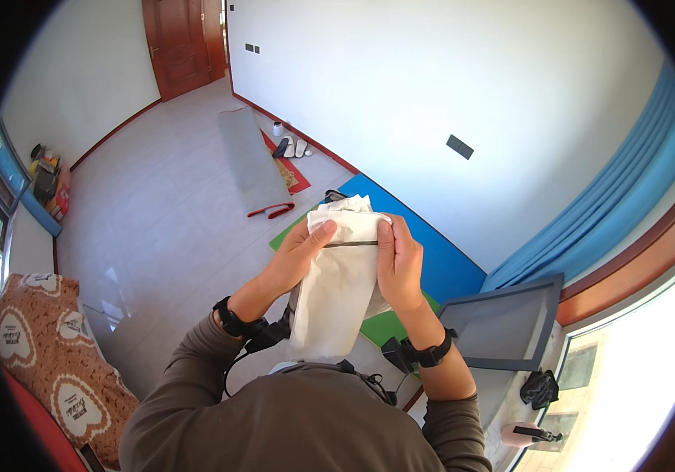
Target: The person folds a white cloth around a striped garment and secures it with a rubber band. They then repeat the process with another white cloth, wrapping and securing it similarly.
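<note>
A folded cream-white cloth (337,295) hangs in front of my chest, with a thin dark stripe across its upper part. My left hand (299,251) grips its upper left edge, the thumb lying on top near the stripe. At the upper right edge, my right hand (399,259) pinches the cloth between thumb and fingers. Several gathered layers stick up behind the top fold. The fingers behind the cloth are mostly hidden. Each wrist wears a black strap with a small device.
Blue (426,230) and green mats lie below. Ahead are a partly rolled grey rug (255,159) and slippers (290,147). To the right, a framed screen (499,321) leans near a blue curtain (597,194); a pink spray bottle (520,435) stands by the window. A patterned blanket (60,354) lies left.
</note>
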Demonstrator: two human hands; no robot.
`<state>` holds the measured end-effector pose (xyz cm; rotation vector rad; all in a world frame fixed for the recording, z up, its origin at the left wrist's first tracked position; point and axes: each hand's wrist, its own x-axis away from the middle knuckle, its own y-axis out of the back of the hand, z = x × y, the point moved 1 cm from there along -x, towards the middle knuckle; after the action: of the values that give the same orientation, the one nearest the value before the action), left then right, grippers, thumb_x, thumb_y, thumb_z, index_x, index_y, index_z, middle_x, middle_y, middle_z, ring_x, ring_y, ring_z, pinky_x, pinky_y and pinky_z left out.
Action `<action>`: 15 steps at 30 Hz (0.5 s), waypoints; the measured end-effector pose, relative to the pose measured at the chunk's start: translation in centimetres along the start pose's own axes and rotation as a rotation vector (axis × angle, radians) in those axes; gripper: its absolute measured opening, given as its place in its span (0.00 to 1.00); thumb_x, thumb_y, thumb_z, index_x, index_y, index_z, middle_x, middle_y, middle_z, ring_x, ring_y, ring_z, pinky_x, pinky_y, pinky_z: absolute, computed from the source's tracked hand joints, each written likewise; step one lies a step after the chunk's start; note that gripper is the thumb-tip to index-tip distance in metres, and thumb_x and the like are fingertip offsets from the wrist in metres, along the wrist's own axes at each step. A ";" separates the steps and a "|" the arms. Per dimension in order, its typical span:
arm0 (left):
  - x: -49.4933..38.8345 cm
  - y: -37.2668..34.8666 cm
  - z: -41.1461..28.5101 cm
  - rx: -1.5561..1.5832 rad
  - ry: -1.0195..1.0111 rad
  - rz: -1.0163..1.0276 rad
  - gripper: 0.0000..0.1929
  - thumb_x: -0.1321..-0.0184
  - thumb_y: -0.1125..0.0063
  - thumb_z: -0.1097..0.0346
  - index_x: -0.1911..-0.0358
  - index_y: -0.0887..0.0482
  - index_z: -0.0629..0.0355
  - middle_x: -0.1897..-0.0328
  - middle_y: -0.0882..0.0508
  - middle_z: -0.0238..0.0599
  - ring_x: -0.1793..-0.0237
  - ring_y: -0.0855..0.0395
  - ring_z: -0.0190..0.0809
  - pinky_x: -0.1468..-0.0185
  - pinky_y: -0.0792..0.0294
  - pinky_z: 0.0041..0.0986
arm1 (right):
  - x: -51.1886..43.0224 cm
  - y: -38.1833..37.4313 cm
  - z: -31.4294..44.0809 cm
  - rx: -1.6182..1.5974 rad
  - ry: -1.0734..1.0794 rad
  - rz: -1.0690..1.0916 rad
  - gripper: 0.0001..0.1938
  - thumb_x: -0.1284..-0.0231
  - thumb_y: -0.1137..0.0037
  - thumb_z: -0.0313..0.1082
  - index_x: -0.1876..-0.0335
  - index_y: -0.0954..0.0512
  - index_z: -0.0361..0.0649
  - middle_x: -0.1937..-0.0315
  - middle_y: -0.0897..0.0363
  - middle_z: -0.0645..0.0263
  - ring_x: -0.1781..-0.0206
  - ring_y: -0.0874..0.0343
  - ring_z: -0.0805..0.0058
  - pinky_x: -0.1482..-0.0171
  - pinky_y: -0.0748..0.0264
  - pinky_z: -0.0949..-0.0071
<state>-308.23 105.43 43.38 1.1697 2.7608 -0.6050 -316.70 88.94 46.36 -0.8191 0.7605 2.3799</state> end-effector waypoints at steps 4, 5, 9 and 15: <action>-0.2 -0.1 -0.1 0.132 0.008 -0.074 0.22 0.22 0.52 0.53 0.35 0.24 0.60 0.43 0.16 0.33 0.47 0.18 0.30 0.45 0.25 0.26 | -0.2 0.8 -0.4 -0.173 -0.092 -0.129 0.08 0.23 0.49 0.33 0.52 0.21 0.37 0.55 0.18 0.51 0.58 0.19 0.62 0.55 0.24 0.68; -0.2 0.0 -0.2 0.156 -0.018 -0.072 0.21 0.21 0.51 0.53 0.36 0.23 0.60 0.44 0.17 0.32 0.48 0.19 0.29 0.45 0.25 0.25 | 0.0 1.3 -0.5 -0.238 -0.134 -0.173 0.08 0.25 0.46 0.34 0.53 0.21 0.38 0.52 0.19 0.52 0.55 0.21 0.61 0.52 0.25 0.67; -0.3 0.4 -0.3 0.164 -0.085 -0.164 0.21 0.22 0.52 0.53 0.36 0.23 0.60 0.43 0.16 0.34 0.49 0.18 0.29 0.47 0.24 0.24 | 2.4 1.9 0.2 0.150 0.095 -0.030 0.12 0.43 0.29 0.38 0.63 0.20 0.40 0.40 0.27 0.53 0.40 0.33 0.53 0.40 0.33 0.59; -0.2 0.0 -0.5 0.236 -0.061 -0.191 0.22 0.22 0.51 0.53 0.35 0.24 0.61 0.42 0.16 0.37 0.47 0.16 0.33 0.47 0.22 0.26 | 3.7 0.2 -1.0 0.122 -0.012 0.045 0.10 0.43 0.28 0.33 0.67 0.21 0.39 0.37 0.27 0.54 0.37 0.34 0.54 0.38 0.34 0.61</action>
<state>-308.02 105.51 43.93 0.9109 2.8279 -0.9927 -318.97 89.22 43.33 -0.7440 0.9177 2.3490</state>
